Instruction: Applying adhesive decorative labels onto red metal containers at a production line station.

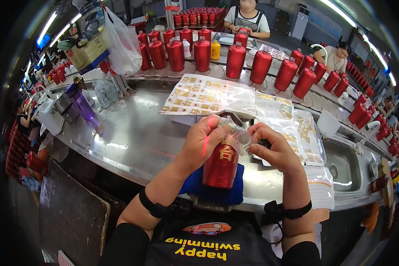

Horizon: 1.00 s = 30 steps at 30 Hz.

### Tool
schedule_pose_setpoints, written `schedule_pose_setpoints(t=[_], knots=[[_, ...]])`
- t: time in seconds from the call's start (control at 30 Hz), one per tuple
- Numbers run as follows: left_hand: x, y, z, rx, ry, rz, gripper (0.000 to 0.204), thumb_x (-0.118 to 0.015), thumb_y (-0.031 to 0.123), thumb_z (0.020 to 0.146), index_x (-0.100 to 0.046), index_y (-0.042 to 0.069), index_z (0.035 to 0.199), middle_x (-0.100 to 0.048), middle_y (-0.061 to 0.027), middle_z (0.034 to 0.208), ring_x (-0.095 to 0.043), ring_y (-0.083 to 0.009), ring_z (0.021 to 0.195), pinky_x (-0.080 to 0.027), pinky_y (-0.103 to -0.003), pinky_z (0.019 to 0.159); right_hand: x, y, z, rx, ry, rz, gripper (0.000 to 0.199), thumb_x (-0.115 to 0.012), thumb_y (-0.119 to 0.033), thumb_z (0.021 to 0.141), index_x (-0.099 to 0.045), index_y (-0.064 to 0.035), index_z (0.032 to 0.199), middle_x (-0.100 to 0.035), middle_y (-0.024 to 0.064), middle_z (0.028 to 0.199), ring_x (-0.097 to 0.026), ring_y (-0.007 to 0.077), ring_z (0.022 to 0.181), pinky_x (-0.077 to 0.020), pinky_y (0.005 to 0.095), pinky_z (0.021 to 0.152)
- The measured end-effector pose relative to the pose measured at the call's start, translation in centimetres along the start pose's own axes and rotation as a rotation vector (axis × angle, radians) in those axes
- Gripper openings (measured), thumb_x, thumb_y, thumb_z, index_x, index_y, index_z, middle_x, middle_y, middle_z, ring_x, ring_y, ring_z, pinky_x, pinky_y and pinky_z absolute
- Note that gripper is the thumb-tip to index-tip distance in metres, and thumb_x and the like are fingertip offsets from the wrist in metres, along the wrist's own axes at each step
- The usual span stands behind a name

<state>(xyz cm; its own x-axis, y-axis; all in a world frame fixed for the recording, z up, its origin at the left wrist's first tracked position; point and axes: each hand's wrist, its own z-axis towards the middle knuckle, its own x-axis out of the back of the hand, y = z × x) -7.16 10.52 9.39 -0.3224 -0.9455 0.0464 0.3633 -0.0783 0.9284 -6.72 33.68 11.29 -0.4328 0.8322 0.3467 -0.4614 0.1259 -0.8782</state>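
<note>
Fingers [217,128] of both hands pinch a clear sticker strip [237,137] above the red bottle [220,166]

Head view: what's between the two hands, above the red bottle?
In the head view, a small clear film strip spans the gap, pinched by the left hand and right hand, just above the red bottle lying on the blue cloth.

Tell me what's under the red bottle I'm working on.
The red bottle lies on a blue cloth at the steel counter's edge. Whatever lies beneath the cloth is covered.
</note>
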Motion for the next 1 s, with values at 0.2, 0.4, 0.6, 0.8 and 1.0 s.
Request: schedule_pose_setpoints(t=[0.2, 0.4, 0.6, 0.8, 1.0], knots=[[0.6, 0.4, -0.1, -0.11, 0.024, 0.246, 0.022, -0.056, 0.023, 0.096, -0.063, 0.004, 0.088, -0.062, -0.0045, 0.091, -0.054, -0.0139, 0.093, -0.042, -0.029, 0.085, 0.0, 0.3, -0.3, -0.04, 0.019, 0.049, 0.023, -0.066, -0.021, 0.09, -0.052, -0.0044, 0.082, -0.055, 0.0048, 0.104, -0.049, 0.0113, 0.09, -0.0411, 0.0254, 0.078], [1.7, 1.8, -0.7, -0.431, 0.042, 0.952, 0.016, -0.069, 0.02, 0.081, -0.062, 0.005, 0.082, -0.059, -0.012, 0.09, -0.051, -0.0325, 0.1, -0.037, -0.044, 0.091, 0.6, 1.3, -1.0, -0.166, 0.0, 0.323, 0.023, -0.061, -0.024, 0.093, -0.052, -0.0066, 0.08, -0.053, 0.0027, 0.108, -0.044, 0.0083, 0.087, -0.0375, 0.023, 0.076], [3.3, 1.8, -1.0, -0.626, 0.125, 1.307, 0.011, -0.068, 0.011, 0.071, -0.06, 0.007, 0.077, -0.059, -0.0104, 0.094, -0.05, -0.034, 0.11, -0.035, -0.047, 0.098, 0.7, 0.7, -0.6, -0.232, -0.012, 0.397, 0.022, -0.064, -0.022, 0.091, -0.051, -0.0081, 0.08, -0.054, 0.0008, 0.106, -0.045, 0.0055, 0.083, -0.0389, 0.0219, 0.072], [5.0, 1.6, -1.9, -0.46, 0.083, 1.384, 0.019, -0.068, 0.012, 0.072, -0.06, 0.008, 0.088, -0.057, -0.0127, 0.099, -0.046, -0.0349, 0.115, -0.033, -0.048, 0.1, 0.2, -1.1, 1.0, -0.236, 0.017, 0.434, 0.02, -0.065, -0.022, 0.091, -0.055, -0.0071, 0.083, -0.054, -0.0018, 0.099, -0.044, 0.0038, 0.081, -0.0382, 0.0198, 0.071], [3.2, 5.6, -2.5, -0.34, 0.015, 1.163, 0.045, -0.072, 0.018, 0.069, -0.054, 0.01, 0.11, -0.052, -0.0158, 0.105, -0.045, -0.0364, 0.108, -0.034, -0.046, 0.095, -1.7, -3.3, 4.0, -0.318, 0.055, 0.387, 0.019, -0.062, -0.023, 0.093, -0.062, -0.0041, 0.095, -0.056, -0.0041, 0.089, -0.045, 0.0031, 0.08, -0.039, 0.0203, 0.071]])
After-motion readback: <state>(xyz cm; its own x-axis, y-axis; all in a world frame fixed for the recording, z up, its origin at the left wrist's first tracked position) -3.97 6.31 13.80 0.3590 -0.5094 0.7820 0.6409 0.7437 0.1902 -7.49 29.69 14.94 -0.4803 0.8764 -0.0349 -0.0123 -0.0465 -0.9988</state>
